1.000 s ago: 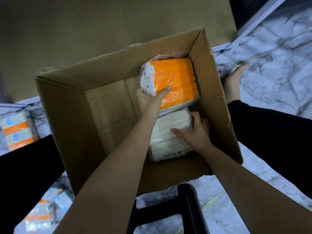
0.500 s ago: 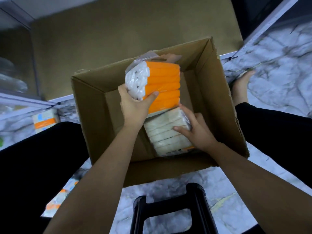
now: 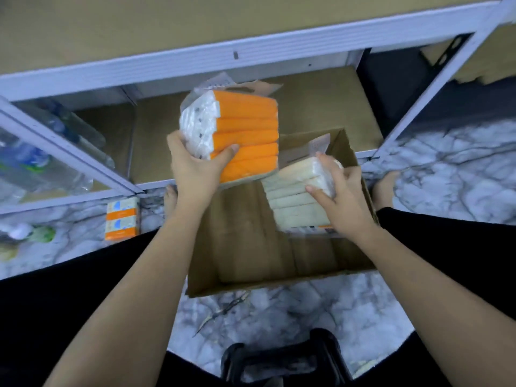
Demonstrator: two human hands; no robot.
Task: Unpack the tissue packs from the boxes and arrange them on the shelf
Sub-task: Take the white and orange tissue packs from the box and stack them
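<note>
Two hands, each with its own load, and I read them from nearest outward. Closest to me, a black plastic stool (image 3: 284, 361) sits on the marbled grey floor (image 3: 293, 311), with a pair of thin scissors (image 3: 220, 314) lying just beyond it. Next comes the open brown cardboard box (image 3: 251, 247). My right hand (image 3: 343, 199) curls round the end of a pale cream multi-pack of tissues (image 3: 293, 199) resting at the box's right side; its long axis runs away from me, leaning slightly left. My left hand (image 3: 195, 169) grips the near corner of an orange-and-white plastic-wrapped tissue pack (image 3: 240, 135), raised above the box rim, before the low white metal shelf (image 3: 195, 60). Its orange bands run left to right, white end leftward, carry flap towards the shelf.

I judge the step is carrying this pack onto the brown shelf board (image 3: 321, 107). I would keep it level, slide it in long side parallel to the shelf's front rail, and push it back.
</note>
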